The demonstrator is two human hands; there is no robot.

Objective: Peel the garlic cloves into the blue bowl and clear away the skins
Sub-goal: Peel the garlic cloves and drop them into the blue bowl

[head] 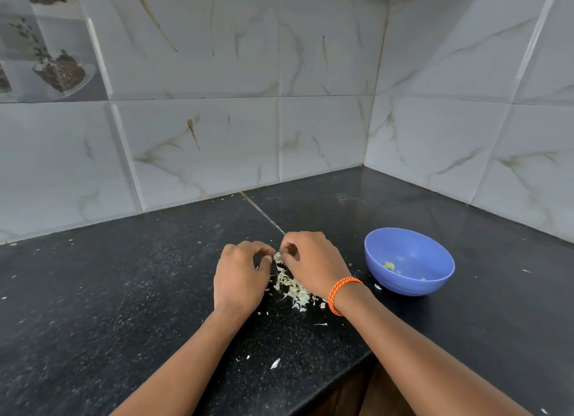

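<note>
Pale, papery and tiny: a garlic clove (277,256) pinched between both sets of fingertips, mostly hidden, just a whitish flaky bit showing above the counter; left hand (240,275) curled in with thumb and forefinger nipping one side of it; right hand (312,265) doing the same from the other side, fingers bent round it, orange braided band (341,294) on that wrist. Right under the hands, a loose heap of skins (293,288), cream to yellowish, thin curls and shreds; more stray flakes (275,363) scattered toward the near edge. All sitting on a black speckled stone counter (124,291). Off to the right, near but not touching the hands, the blue bowl (409,261), upright, with a few small pale-yellow peeled bits (389,266) in the bottom. Behind it all, white marble-look wall tiles (202,142) meeting in a corner.
</note>
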